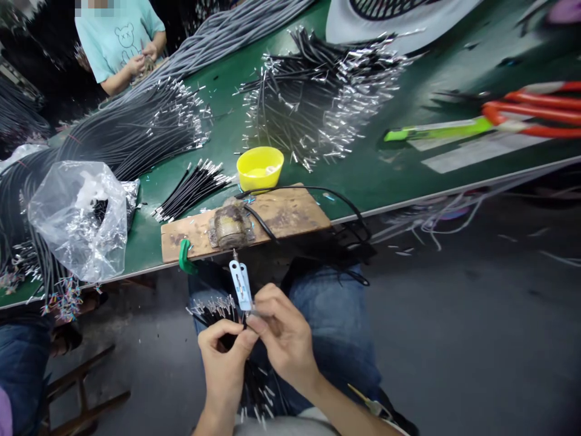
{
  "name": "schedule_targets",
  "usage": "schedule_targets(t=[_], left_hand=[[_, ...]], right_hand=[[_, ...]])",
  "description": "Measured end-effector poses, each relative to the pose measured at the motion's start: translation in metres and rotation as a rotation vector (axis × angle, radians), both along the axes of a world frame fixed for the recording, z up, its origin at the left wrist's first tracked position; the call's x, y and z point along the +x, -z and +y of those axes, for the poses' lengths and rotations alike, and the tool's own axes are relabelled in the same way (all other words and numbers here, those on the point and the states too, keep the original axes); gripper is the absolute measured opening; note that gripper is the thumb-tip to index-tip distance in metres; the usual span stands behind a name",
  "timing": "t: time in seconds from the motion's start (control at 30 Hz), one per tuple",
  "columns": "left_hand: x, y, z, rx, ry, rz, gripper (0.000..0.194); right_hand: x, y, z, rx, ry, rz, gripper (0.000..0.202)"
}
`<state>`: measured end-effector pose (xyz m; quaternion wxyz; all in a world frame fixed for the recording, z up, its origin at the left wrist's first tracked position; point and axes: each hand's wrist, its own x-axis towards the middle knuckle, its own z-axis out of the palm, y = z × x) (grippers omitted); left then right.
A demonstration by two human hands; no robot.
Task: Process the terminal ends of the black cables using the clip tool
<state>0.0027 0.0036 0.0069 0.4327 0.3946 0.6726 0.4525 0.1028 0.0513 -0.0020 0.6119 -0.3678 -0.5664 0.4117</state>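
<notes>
My left hand [224, 357] is closed round a bundle of short black cables [258, 387], whose pale ends stick out above and below it. Thumb and fingers of my right hand [285, 339] are pinched at the lower end of a light blue clip [240, 286], touching my left fingertips; what they pinch is too small to name. The clip hangs at a metal tip below a round, worn block [230, 227] fixed on a wooden board [295, 212]. A green clamp [185, 255] sits at the board's front edge.
On the green table [218, 97] are a yellow bowl [260, 171], cable piles [327, 91], a plastic bag [82, 224], a green cutter [436, 130] and red-handled tools [535, 109]. Across it a person [122, 42] handles something small. A wooden stool [82, 393] stands lower left.
</notes>
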Motion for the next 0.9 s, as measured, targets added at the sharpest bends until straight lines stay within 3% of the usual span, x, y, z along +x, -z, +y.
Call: schedule_targets(t=[0.1,0.17,0.23,0.37,0.47,0.53,0.6,0.67,0.73,0.9], left_hand=[[-0.004,-0.003,0.001,0.009,0.029,0.016,0.027],[-0.008,-0.008,0.002,0.01,0.063,0.02,0.028],[-0.011,-0.013,0.004,0.021,0.074,0.032,0.025],[-0.012,-0.02,0.008,0.067,0.057,0.065,0.012],[-0.009,-0.024,0.01,0.095,0.042,0.082,0.007],[-0.007,-0.026,0.009,0.11,0.015,0.102,0.004],[-0.007,-0.029,0.006,0.125,-0.015,0.127,0.004],[-0.008,-0.033,0.001,0.143,-0.04,0.152,0.004],[-0.009,-0.037,-0.001,0.161,-0.057,0.172,0.004],[-0.008,-0.042,0.003,0.201,-0.051,0.199,0.004]], right_hand=[[0.006,0.002,0.003,0.234,0.041,-0.14,0.023],[0.011,0.003,0.007,0.19,-0.078,-0.127,0.02],[0.014,0.004,0.011,-0.006,-0.258,0.007,0.012],[0.015,0.003,0.018,-0.543,-0.634,0.396,0.022],[0.013,0.0,0.027,-0.804,-0.773,0.494,0.021],[0.011,-0.003,0.035,-0.869,-0.747,0.496,0.02],[0.01,-0.007,0.043,-0.857,-0.618,0.489,0.023],[0.008,-0.012,0.051,-0.779,-0.446,0.449,0.033],[0.005,-0.02,0.056,-0.682,-0.359,0.381,0.042],[-0.004,-0.036,0.057,-0.688,-0.502,0.481,0.045]])
